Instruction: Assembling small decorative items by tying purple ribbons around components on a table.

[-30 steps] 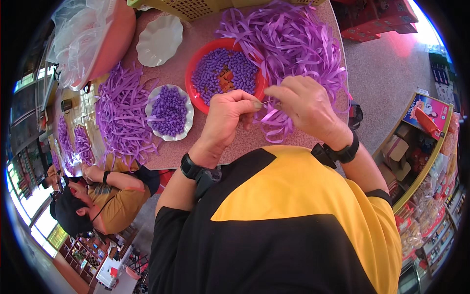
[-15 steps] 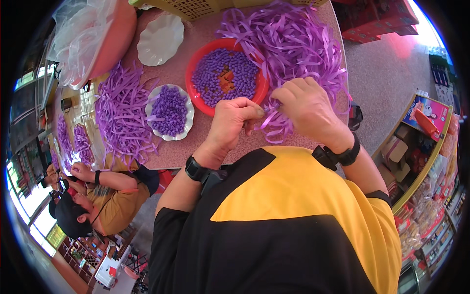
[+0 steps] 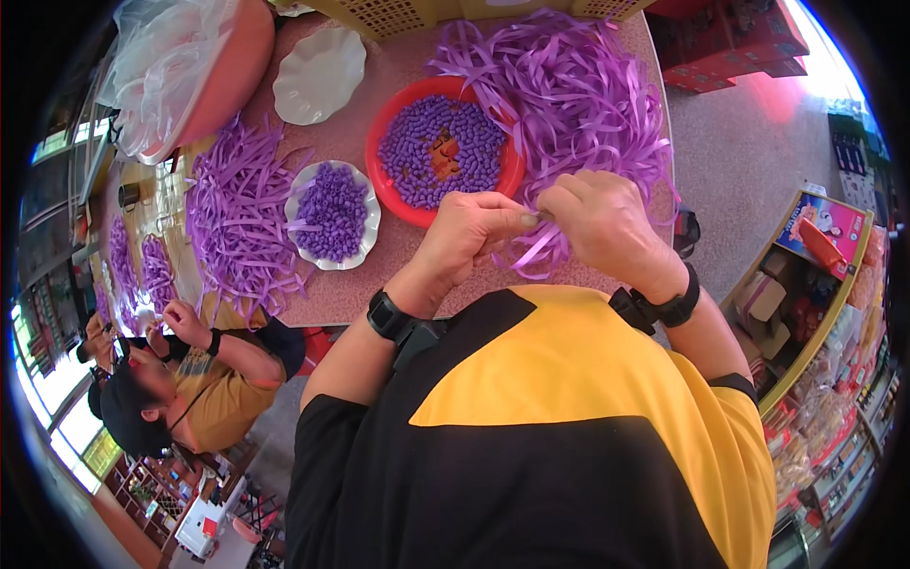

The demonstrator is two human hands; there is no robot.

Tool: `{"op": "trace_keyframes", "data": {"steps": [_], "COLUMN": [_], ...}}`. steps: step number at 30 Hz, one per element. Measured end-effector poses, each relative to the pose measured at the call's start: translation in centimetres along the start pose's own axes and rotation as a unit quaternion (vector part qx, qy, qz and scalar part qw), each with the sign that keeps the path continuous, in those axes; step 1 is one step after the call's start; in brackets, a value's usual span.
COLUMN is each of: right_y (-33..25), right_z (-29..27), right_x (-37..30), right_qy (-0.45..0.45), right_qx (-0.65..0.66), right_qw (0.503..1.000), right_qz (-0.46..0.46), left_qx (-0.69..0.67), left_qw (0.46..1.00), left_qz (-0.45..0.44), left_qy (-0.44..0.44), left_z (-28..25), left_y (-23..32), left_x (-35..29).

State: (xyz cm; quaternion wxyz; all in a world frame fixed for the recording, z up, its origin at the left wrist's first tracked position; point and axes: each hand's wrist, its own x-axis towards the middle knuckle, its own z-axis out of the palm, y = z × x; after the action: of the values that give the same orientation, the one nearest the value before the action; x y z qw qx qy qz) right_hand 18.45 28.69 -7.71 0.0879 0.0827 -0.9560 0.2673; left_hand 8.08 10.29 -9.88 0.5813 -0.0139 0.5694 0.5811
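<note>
- pinkish speckled worktop (image 3: 327,294), running under the red bowl (image 3: 394,201) and out on both sides of it.
- co-worker (image 3: 223,398), well apart to the lower left of the red bowl.
- coral tub (image 3: 237,66) with clear plastic, upper left of the red bowl.
- large ribbon heap (image 3: 588,104), purple, right of the red bowl; a smaller ribbon pile (image 3: 237,213) to its left, past the white dish (image 3: 373,228). both are loose and plentiful, so i judge much is left.
- right hand (image 3: 602,223), lower right of the red bowl: fingers curled in, tips hidden, so what they pinch i cannot tell.
- left hand (image 3: 460,237), just below the red bowl: thumb and forefinger pressed together close to the right fingertips; anything between is too small to make out.
- white dish, just left of the red bowl, piled with purple pieces (image 3: 332,218), a ribbon end among them; whether any are finished cannot be told.
- purple beads (image 3: 474,171), loose inside the red bowl around a bare patch: plenty left, and the piece at the fingertips looks unfinished.
</note>
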Motion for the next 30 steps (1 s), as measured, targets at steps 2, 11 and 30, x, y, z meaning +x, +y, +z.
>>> {"op": "trace_keyframes", "data": {"steps": [2,11,30], "right_y": [-0.1,0.9,6.0], "right_z": [-0.1,-1.8,-3.5], "right_x": [-0.2,-2.1,-7.7], "right_qy": [0.002,0.025,0.217], "right_qx": [0.005,0.105,0.390], "right_qw": [1.000,0.991,0.773], "right_qz": [0.000,0.078,0.452], "left_qx": [-0.031,0.121,0.211], "left_qw": [0.999,0.991,0.974], "left_qz": [0.010,0.056,0.069], "left_qy": [0.001,-0.019,0.036], "left_z": [-0.5,-3.9,-13.5], "left_y": [-0.6,-1.2,-1.5], "left_x": [0.1,-1.7,-7.8]}}
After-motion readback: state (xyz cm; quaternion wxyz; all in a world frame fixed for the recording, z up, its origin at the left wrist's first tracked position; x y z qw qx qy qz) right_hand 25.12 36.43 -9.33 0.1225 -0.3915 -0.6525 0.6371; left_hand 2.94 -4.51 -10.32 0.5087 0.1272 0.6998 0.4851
